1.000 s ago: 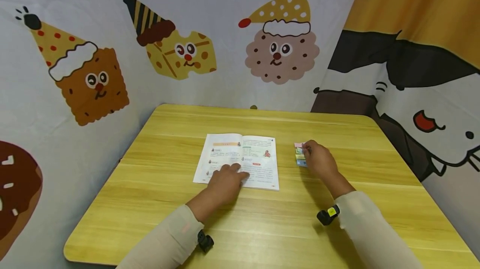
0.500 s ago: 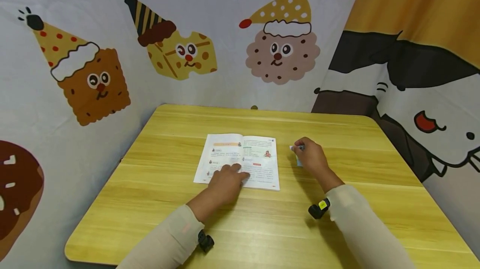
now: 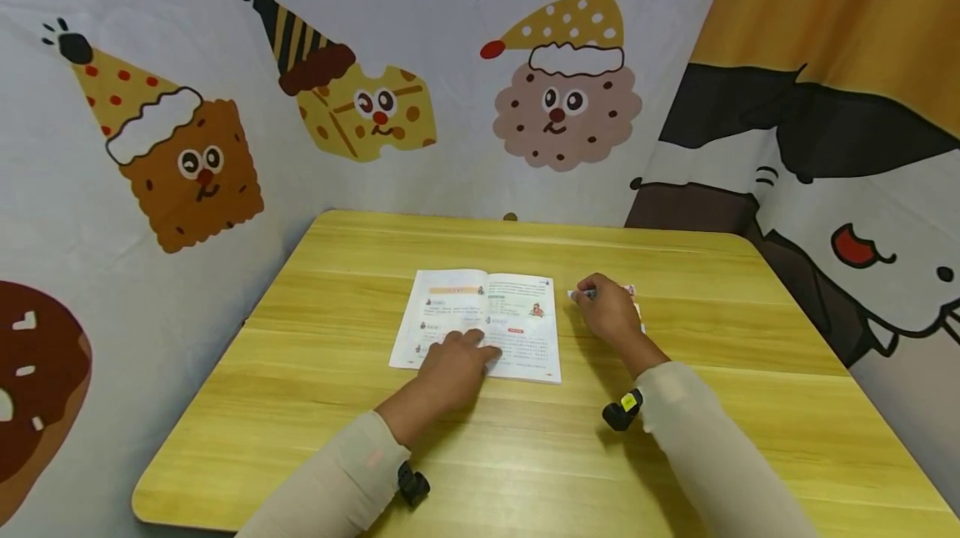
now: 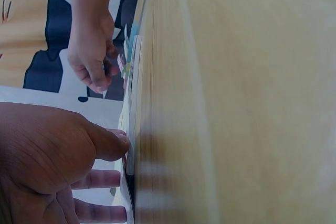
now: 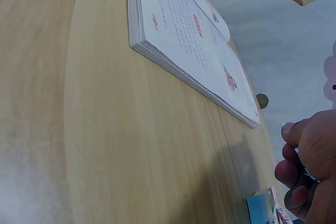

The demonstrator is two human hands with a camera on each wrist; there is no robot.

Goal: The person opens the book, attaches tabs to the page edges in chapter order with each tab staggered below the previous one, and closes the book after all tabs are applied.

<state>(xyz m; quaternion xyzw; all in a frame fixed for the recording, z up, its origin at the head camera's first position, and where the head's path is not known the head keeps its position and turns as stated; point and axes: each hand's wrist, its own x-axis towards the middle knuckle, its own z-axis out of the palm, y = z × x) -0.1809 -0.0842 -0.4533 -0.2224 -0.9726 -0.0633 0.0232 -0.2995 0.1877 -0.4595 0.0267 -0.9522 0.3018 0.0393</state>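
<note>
An open book (image 3: 521, 359) with printed pages lies on the table in the head view. My left hand (image 3: 452, 367) rests on its lower middle, fingers spread and nearly straight. To the right of the book, my right hand (image 3: 609, 311) is raised a little over the table, fingertips pinching a small white-tipped slip (image 4: 104, 94); its dark part is mostly hidden inside the curled fingers, so I cannot tell its kind. Behind and below this hand lie small coloured paper pads (image 5: 258, 208), blue, yellow and pink, partly covered by it in the head view.
The yellow wood-grain table (image 3: 337, 455) reaches to a cartoon-printed cloth (image 3: 457, 188) at the back and sides. Black wrist cameras are strapped at both beige sleeves (image 3: 337, 471).
My right hand has moved left from the coloured pads toward the book, now with the white-tipped slip showing at its fingertips. The left hand has stayed on the book.
</note>
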